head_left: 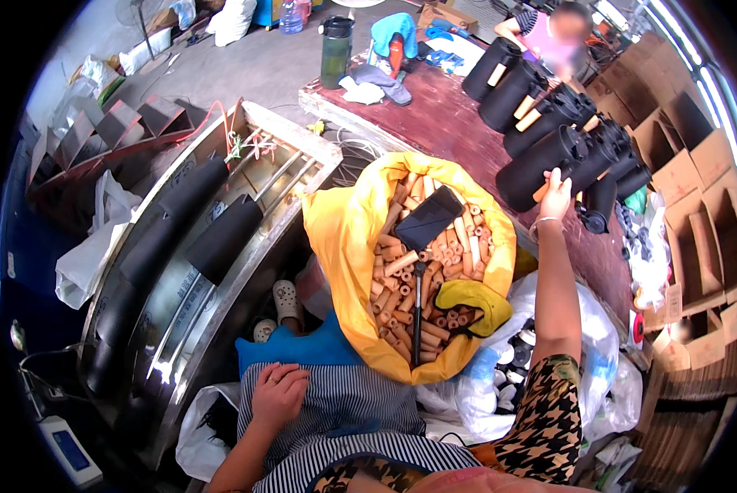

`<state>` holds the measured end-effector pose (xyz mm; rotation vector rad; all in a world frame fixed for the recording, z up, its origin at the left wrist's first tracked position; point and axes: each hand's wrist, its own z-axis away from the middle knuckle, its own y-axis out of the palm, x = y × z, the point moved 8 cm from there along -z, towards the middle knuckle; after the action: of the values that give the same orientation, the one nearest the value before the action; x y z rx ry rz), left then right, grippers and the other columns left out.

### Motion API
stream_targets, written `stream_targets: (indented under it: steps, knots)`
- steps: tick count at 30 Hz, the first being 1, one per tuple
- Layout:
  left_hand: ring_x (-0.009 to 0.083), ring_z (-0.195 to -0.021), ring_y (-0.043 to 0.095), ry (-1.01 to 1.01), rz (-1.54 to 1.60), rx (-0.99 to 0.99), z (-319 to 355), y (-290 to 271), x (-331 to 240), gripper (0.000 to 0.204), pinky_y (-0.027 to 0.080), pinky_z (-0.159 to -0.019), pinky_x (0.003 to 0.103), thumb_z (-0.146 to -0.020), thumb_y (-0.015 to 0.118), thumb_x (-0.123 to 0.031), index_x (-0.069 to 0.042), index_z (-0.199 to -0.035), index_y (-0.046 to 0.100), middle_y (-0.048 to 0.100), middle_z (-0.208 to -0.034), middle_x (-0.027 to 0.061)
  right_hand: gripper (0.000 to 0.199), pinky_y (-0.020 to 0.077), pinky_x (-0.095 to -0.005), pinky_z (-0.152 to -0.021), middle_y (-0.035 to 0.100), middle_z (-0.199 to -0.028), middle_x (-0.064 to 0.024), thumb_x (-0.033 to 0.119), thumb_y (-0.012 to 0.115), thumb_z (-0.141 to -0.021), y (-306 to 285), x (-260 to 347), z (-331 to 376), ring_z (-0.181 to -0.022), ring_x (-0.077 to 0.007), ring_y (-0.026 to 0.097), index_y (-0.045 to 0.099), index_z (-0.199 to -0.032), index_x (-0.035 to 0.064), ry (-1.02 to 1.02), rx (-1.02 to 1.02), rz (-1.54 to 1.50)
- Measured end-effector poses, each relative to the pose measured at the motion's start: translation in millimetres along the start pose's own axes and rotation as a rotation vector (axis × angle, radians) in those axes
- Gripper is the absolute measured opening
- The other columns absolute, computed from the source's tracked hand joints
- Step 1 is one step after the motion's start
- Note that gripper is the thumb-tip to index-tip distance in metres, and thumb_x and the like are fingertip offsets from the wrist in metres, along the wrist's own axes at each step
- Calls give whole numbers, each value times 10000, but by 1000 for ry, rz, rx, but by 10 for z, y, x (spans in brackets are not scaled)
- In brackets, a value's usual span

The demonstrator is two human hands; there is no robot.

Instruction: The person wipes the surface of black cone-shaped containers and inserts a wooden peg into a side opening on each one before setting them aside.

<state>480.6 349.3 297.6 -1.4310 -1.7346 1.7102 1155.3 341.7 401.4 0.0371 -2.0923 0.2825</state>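
Note:
My right hand (556, 197) reaches out over the dark red table, its fingers closed at a short wooden tube (541, 192) on the side of a black cylindrical container (523, 174). My left hand (279, 394) rests on my striped apron (344, 403), fingers stretched out and holding nothing. Between my arms stands a yellow sack (348, 222), full of light wooden tubes (401, 263). On the tubes lie a black phone (428, 218), a black screwdriver-like tool (418, 312) and a yellow-green cloth (473, 306).
Several more black containers (512, 94) stand on the table (434, 103). At left, a wooden-framed metal trough (245, 255) holds black cylinders (224, 238). A clear bag (594, 337) of black and white parts sits at my right. Cardboard boxes (697, 238) line the right; another person (541, 37) is across the table.

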Motion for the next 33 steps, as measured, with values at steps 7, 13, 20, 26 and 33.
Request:
stream_targets:
  steps: [7, 13, 20, 26, 33]
  knots:
    - [185, -1077, 612, -19, 104, -7, -153, -14, 30, 68, 416, -1000, 406, -800, 677, -111, -97, -866, 680, 688, -1042, 6, 255, 455, -335, -836, 657, -1002, -32, 269, 571, -976, 124, -950, -1123, -895, -165, 570, 553, -1134, 70, 171, 75, -169]
    - [190, -1076, 615, -55, 86, -20, -27, -72, 31, 64, 425, -985, 407, -792, 679, -104, -83, -852, 675, 690, -1041, 13, 580, 417, -335, -1019, 592, -1313, -152, 244, 649, -902, 523, -1063, -351, -1214, -245, 553, 449, -1386, -6, 286, 322, 454]
    - [256, -1104, 598, -52, 239, -137, 266, -238, 158, 151, 433, -981, 423, -765, 674, -58, -60, -914, 658, 671, -1094, 57, 465, 461, -360, -975, 620, -1233, -189, 224, 639, -902, 1156, 357, 1244, -1141, -285, 606, 539, -1310, 24, -246, 626, 447]
    - [334, -1187, 535, -585, 120, -378, 1731, -613, 1403, 297, 405, -1033, 420, -806, 642, -23, -44, -1101, 617, 591, -1259, 144, 280, 470, -448, -897, 601, -1118, -195, 156, 630, -826, 1579, 2082, 3426, -1017, -397, 570, 592, -1058, 3, -560, 941, 253]
    - [345, -1033, 609, -1578, -564, -895, 5577, -668, 2101, 230, 476, -914, 412, -913, 629, -163, 15, -1053, 671, 664, -1093, 185, 463, 377, -475, -1076, 579, -1266, -126, 344, 625, -846, 649, 2961, 6546, -1207, -293, 534, 605, -1216, 65, -1612, 1530, -432]
